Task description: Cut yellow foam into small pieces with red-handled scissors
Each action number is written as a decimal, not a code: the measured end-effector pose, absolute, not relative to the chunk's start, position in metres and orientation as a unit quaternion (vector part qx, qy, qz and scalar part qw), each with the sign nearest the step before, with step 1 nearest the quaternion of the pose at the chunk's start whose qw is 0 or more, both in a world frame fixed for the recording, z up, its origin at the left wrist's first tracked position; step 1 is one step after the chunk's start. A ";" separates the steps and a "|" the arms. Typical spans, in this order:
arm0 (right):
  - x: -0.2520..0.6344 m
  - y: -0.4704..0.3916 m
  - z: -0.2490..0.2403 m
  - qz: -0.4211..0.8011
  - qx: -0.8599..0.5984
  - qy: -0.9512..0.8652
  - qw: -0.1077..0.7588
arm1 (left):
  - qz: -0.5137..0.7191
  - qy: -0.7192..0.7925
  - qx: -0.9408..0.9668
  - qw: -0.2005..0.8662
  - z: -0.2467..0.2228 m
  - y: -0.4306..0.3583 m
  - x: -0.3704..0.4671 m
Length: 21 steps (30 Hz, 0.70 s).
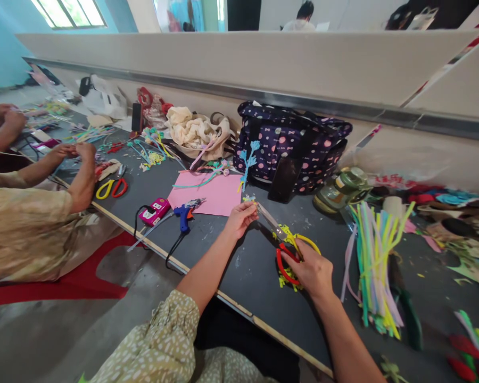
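Observation:
My left hand (242, 218) pinches a small piece with light blue and yellow bits (249, 198) at its fingertips. Beside those fingertips are the blade tips of a pair of scissors (272, 221) with one red and one yellow handle. My right hand (312, 266) is wrapped round the scissor handles. Under the scissors lies a pile of small yellow pieces (286, 279). Just beyond my left hand, a light blue flower-like stem (248, 162) stands up against the dark patterned bag (273, 139). A pink sheet (219, 196) lies to the left of it.
On the dark table, a blue glue gun (183, 215) and a magenta box (155, 211) lie to the left. A phone (284, 180) leans on the bag. A green jar (341, 189) and a bundle of coloured strips (377, 260) are to the right. Other people's hands (80, 151) work at far left.

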State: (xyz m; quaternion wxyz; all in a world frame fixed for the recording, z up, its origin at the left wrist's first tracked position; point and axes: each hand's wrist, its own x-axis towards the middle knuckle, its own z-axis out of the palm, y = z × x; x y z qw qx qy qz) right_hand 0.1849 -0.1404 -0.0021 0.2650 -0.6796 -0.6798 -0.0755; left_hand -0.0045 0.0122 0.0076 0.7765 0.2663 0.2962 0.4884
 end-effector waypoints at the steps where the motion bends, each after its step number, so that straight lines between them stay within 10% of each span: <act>1: 0.185 -0.140 -0.002 -0.076 -0.681 -0.679 0.264 | 0.488 0.296 0.263 0.778 0.008 0.012 -0.004; 21: 0.184 -0.141 -0.004 -0.015 -0.687 -0.669 0.283 | 0.495 0.286 0.282 0.770 0.005 0.013 -0.003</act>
